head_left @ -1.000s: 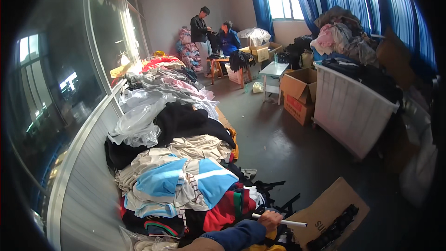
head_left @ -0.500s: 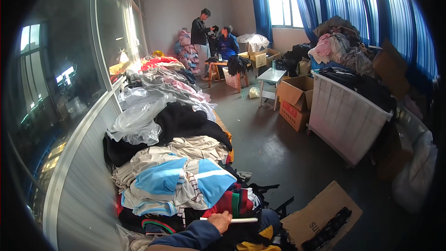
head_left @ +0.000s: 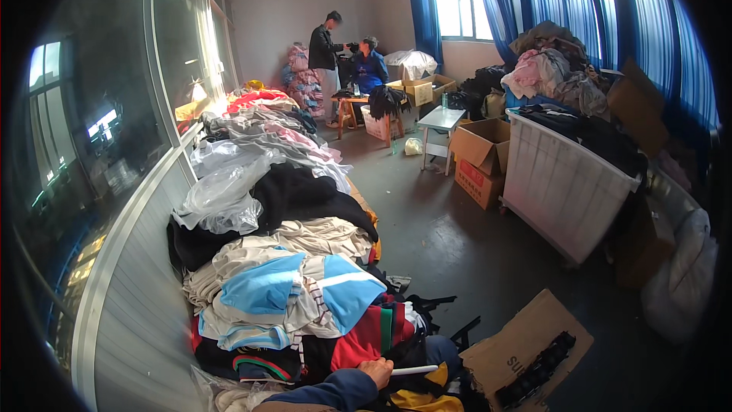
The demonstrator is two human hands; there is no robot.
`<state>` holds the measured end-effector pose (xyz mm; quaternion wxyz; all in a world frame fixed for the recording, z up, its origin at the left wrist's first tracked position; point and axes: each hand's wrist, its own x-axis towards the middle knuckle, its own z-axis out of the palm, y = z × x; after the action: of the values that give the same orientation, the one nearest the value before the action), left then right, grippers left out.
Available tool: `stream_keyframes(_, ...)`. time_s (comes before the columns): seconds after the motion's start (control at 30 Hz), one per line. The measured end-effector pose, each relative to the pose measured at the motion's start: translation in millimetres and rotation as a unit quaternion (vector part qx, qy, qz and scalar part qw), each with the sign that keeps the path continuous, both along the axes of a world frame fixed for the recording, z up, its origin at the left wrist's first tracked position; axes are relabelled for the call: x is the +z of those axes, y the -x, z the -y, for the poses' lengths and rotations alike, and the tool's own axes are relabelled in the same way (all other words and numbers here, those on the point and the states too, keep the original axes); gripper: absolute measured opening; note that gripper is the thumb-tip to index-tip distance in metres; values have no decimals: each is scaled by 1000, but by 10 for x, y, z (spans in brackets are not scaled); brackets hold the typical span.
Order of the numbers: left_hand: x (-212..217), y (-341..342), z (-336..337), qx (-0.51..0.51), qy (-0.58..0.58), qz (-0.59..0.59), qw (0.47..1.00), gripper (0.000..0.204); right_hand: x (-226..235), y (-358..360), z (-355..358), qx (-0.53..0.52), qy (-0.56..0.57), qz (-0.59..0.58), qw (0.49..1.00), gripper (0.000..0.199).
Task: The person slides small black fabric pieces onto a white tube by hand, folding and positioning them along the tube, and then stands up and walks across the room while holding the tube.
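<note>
My left hand point(head_left: 376, 372) comes in from the lower edge in a navy sleeve point(head_left: 335, 391). Its fingers are closed around a slim white rod point(head_left: 415, 371), which sticks out to the right over dark and yellow cloth point(head_left: 422, 400). What the rod belongs to does not show. Just beyond the hand lies a red and black garment point(head_left: 360, 336) with a green stripe. Light blue and cream garments point(head_left: 347, 297) are heaped above it. My right hand is out of sight.
Clothes, a black fabric pile point(head_left: 316, 197) and clear plastic bags point(head_left: 225, 194) stretch along the left wall. A cardboard flap point(head_left: 534, 336) stands at the lower right. Beyond are a white bin point(head_left: 560, 183), an open carton point(head_left: 479, 168), a small table point(head_left: 442, 118) and two people.
My left hand has moved a little right and down with the rod, and less of the rod shows. At the back, the standing person's arm now reaches toward the seated person.
</note>
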<state>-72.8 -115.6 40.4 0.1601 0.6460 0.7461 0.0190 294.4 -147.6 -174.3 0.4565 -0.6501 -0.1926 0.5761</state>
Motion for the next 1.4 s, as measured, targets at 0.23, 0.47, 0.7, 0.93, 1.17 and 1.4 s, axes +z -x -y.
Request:
stream_keyframes(0.23, 50, 73, 28, 7, -102, 40, 994, 12, -60, -37, -38, 24, -6, 7, 1000, 37)
stream_keyframes(0.47, 427, 69, -18, 71, -156, 216, 961, 21, -5, -83, 35, -11, 28, -53, 998, 41)
stream_keyframes(0.7, 878, -382, 56, 84, -65, 572, 813, 16, 2076, 894, -325, 205, -158, 5, 966, 17)
stream_keyframes(0.93, 818, -896, 208, -210, -78, 538, 813, 33, 2827, 1241, -194, 296, -211, -100, 926, 23)
stream_keyframes(1.17, 818, -986, 280, -244, -63, 384, 888, 40, 2323, 762, -115, 258, -165, -217, 927, 43)
stream_keyframes(1.4, 801, -970, 302, -140, -34, 550, 823, 32, 2405, 1073, 17, 179, -149, -181, 956, 7)
